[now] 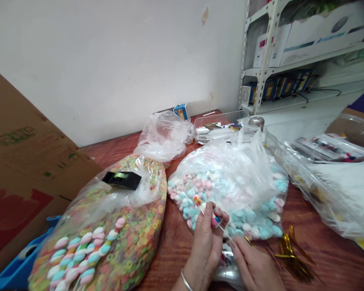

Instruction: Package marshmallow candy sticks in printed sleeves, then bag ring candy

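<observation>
Candy stick (208, 211) over the red-brown tabletop (170, 258), just in front of a big bag of pastel marshmallows (227, 202)! The left hand (204, 242) pinches it tight, long axis slanting down and right, its lower end nearest the right hand (255, 262); those fingertips (233, 243) are right there, contact impossible to call.

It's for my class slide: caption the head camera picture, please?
Left hand and right hand hold a thin candy-topped stick beside a clear plastic bag of pink-and-blue sweets and gold foil strips.
</observation>
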The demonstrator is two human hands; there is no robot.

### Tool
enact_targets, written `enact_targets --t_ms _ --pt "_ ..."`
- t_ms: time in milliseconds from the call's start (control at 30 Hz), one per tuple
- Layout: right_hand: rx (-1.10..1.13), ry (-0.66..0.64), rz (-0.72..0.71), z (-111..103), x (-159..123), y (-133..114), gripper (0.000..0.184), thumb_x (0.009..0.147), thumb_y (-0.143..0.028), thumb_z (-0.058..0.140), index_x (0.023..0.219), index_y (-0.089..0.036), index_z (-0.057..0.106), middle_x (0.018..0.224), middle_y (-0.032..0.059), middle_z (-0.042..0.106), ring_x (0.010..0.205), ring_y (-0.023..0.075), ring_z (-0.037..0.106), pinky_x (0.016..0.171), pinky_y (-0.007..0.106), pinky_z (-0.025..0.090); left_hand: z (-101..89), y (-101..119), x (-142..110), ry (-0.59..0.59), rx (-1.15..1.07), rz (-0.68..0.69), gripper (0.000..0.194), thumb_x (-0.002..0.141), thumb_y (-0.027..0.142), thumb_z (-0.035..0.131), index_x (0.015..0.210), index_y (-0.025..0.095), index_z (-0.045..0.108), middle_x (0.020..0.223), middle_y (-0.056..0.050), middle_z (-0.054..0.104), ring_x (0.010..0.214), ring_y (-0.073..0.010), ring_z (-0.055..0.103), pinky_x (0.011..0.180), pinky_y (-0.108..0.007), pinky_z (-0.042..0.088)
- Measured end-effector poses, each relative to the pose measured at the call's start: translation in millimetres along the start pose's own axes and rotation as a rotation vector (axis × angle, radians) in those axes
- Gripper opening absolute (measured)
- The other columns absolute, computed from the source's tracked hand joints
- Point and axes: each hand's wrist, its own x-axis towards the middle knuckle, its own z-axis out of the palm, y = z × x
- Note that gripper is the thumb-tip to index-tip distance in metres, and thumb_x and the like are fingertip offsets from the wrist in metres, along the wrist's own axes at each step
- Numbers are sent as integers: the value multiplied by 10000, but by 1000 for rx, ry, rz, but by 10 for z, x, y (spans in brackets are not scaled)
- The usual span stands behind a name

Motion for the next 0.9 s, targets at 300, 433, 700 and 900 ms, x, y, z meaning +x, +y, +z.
enact_targets --t_ms 300,433,700,900 --pt "471 123 207 100 139 -94 381 945 -531 428 863 -217 627 781 33 631 710 195 565 659 252 454 -93 -227 -154 -15 197 -50 393 807 460 699 1044 156 621 971 -102 704 867 -193 654 796 -301 498" --pt "528 108 230 69 71 -77 409 939 -562 432 771 -216 572 650 -19 493 601 159 453 556 238 377 -175 -89 -153 -52 168 17 417 777 441 737 1072 171 617 998 -101 704 897 -206 659 792 -307 507" --pt "950 -172 381 164 -98 -123 468 873 -664 510 777 -207 543 586 -75 332 502 92 244 470 221 196 10 409 6 34 63 111 378 806 336 730 1133 183 616 866 -20 649 699 -117 636 634 -235 544" --pt "939 -197 385 133 -148 -162 514 857 -710 487 777 -207 556 550 -91 273 475 89 232 468 226 145 98 419 71 56 -74 67 220 845 299 695 991 162 604 643 71 466 470 -29 451 476 -147 434"
